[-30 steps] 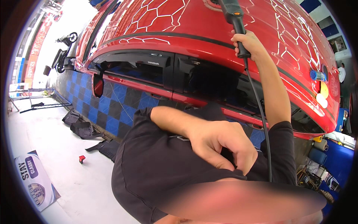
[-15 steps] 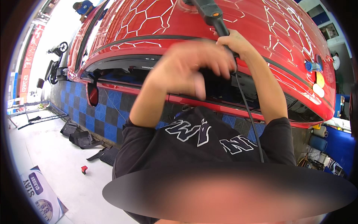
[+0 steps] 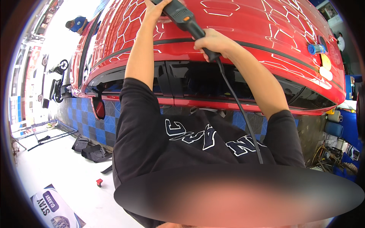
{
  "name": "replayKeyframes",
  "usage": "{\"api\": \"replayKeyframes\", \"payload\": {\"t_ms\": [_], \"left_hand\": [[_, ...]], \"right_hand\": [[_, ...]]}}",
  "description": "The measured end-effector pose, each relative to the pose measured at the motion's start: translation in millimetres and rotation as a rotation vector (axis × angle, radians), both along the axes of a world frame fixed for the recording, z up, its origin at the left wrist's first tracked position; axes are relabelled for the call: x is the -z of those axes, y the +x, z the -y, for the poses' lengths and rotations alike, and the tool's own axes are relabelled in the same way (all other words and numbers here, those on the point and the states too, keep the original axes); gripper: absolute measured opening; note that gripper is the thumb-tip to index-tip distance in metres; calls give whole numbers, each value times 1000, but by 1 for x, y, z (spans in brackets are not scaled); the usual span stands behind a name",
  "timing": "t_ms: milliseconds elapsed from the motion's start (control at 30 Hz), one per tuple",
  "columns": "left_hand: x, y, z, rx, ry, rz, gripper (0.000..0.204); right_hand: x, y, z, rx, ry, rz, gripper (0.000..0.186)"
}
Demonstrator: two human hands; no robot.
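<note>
A black power polisher [image 3: 178,17] with an orange switch lies angled over the glossy red car roof [image 3: 258,22]. My left hand [image 3: 156,8] reaches to its head at the top edge, fingers closed on it and partly out of view. Its rear handle is wrapped by my right hand [image 3: 211,41]. From that handle a black cord [image 3: 236,95] hangs down across the side window and my shirt. To the right on the roof are a blue cylindrical container [image 3: 316,49] and yellow pads [image 3: 326,60].
A side mirror [image 3: 99,109] juts out over checkered floor tiles [image 3: 87,117]. Black mats [image 3: 95,152] lie on white flooring at lower left. A person in blue [image 3: 78,24] is beyond the car's left end, above motorcycles [image 3: 59,78]. Another person [image 3: 341,43] stands at far right.
My left hand has risen from my chest to the polisher's head. The polisher and my right hand have moved leftward. The person in blue has come into view.
</note>
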State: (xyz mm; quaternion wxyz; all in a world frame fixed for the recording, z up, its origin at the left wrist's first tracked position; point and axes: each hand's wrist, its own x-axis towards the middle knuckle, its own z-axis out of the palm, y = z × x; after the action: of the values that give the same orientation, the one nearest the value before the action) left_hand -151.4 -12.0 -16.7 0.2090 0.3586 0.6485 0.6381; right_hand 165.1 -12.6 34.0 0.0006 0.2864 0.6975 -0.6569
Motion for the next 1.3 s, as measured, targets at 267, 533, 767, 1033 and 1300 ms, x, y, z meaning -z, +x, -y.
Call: {"api": "replayKeyframes", "payload": {"t_ms": [267, 533, 767, 1033, 1300], "left_hand": [[-13, 35, 28, -12, -28, -17, 117], [2, 62, 61, -45, 55, -90, 116], [-2, 57, -34, 52, 25, -199, 103], [4, 113, -105, 248, -7, -357, 79], [4, 200, -175, 386, 73, -448, 70]], "right_hand": [[9, 10, -1, -14, -64, -1, 26], [5, 42, 26, -46, -152, -27, 23], [2, 3, -30, 129, -61, -35, 17], [3, 38, -83, 373, -105, -105, 14], [0, 110, -122, 555, -83, -106, 14]]}}
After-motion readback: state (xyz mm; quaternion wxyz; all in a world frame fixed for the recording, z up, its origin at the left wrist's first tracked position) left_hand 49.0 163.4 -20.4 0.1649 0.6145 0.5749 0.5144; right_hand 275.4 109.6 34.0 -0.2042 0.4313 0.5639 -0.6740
